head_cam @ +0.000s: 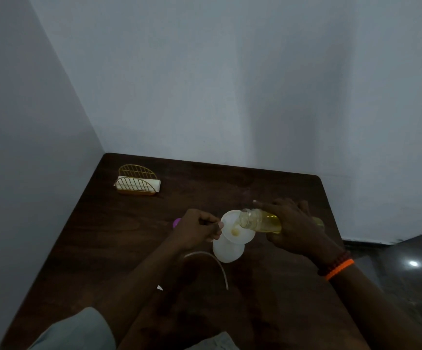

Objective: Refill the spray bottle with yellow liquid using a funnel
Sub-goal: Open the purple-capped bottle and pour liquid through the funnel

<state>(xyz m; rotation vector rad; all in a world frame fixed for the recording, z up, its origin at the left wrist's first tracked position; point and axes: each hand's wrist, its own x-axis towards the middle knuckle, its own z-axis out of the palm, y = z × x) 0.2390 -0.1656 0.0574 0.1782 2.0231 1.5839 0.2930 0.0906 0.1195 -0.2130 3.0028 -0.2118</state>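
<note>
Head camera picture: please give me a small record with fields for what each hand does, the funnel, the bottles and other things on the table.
right hand: holds the clear bottle of yellow liquid, tipped on its side, mouth over the funnel
left hand: grips the white funnel at its rim
funnel: sits on the white spray bottle; a little yellow at its centre
table: dark wood
other items: gold wire holder with something white in it, far left; a thin white tube lying near the spray bottle; a purple object, mostly hidden
</note>
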